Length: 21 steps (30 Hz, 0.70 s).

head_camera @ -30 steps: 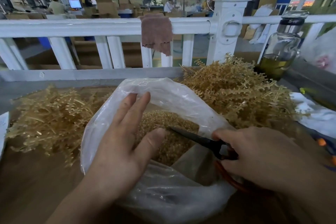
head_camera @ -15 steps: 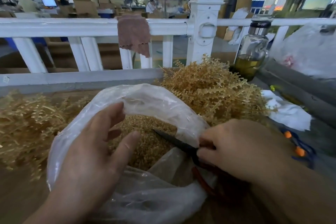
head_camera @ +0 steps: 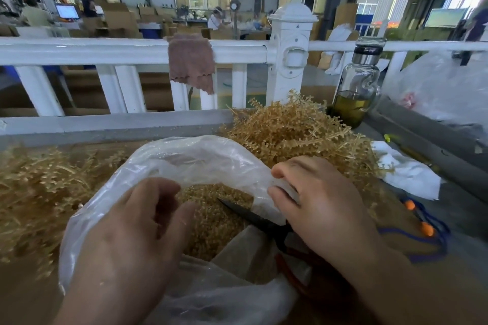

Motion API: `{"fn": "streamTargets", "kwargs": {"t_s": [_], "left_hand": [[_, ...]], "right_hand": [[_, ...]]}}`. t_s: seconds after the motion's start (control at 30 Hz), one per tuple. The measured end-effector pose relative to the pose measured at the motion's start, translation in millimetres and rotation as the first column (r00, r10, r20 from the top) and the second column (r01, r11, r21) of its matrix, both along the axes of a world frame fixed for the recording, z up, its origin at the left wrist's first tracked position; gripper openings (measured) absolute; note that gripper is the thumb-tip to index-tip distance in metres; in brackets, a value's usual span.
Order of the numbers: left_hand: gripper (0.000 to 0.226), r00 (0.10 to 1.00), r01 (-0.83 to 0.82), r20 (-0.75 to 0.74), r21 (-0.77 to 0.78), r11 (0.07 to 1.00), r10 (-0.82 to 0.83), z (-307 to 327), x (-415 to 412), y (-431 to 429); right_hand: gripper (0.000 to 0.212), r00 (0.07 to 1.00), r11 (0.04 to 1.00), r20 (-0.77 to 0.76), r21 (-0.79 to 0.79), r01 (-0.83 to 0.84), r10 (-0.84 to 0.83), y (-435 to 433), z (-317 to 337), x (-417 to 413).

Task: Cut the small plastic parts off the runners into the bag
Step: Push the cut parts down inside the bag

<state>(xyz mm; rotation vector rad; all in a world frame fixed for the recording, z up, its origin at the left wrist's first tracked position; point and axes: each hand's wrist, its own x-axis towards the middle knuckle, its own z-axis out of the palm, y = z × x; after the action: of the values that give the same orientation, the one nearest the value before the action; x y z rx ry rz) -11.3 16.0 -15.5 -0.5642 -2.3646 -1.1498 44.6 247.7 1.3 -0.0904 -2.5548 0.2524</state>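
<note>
Left hand (head_camera: 126, 240): loosely curled over plastic bag (head_camera: 190, 155), empty.
Right hand (head_camera: 324, 208): grips scissors (head_camera: 253, 216), pinches bag rim.
Advice: fetch runners (head_camera: 298, 134); snip above bag mouth.

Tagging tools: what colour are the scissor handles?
The scissors have red handles and black blades; head view.

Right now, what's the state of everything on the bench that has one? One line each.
bag: open, mouth up, part filled with cut parts
scissors: blades look closed, tip over the bag
right hand: holds scissors
left hand: fingers curled at bag mouth, hold unclear
runners: heaped either side of bag
bottle: upright, capped, part full
cloth: draped over rail
</note>
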Motion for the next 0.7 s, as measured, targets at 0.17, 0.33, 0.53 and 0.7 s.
{"fn": "streamTargets", "kwargs": {"t_s": [0.17, 0.33, 0.53, 0.7], "left_hand": [[0.021, 0.995, -0.039, -0.094, -0.079, 0.996, 0.031, 10.2, 7.2, 3.2], [0.021, 1.000, -0.011, -0.024, -0.054, 0.999, 0.010, 17.2, 11.1, 5.6], [0.025, 0.985, -0.034, -0.174, -0.179, 0.983, 0.003, 26.3, 13.3, 8.3], [0.032, 0.997, 0.002, -0.082, -0.143, 0.990, -0.013, 15.0, 7.9, 7.1]], "right_hand": [[0.030, 0.973, 0.975, -0.080, -0.054, 0.214, -0.218, 22.5, 25.8, -6.0], [0.046, 0.961, 0.972, 0.162, 0.104, 0.209, -0.224, 34.7, 42.3, -33.3], [0.023, 0.876, 0.916, 0.347, 0.339, 0.216, -0.335, 48.1, 41.4, -54.0], [0.026, 0.909, 0.913, 0.205, 0.275, 0.301, -0.362, 64.0, 49.8, -63.1]]}}
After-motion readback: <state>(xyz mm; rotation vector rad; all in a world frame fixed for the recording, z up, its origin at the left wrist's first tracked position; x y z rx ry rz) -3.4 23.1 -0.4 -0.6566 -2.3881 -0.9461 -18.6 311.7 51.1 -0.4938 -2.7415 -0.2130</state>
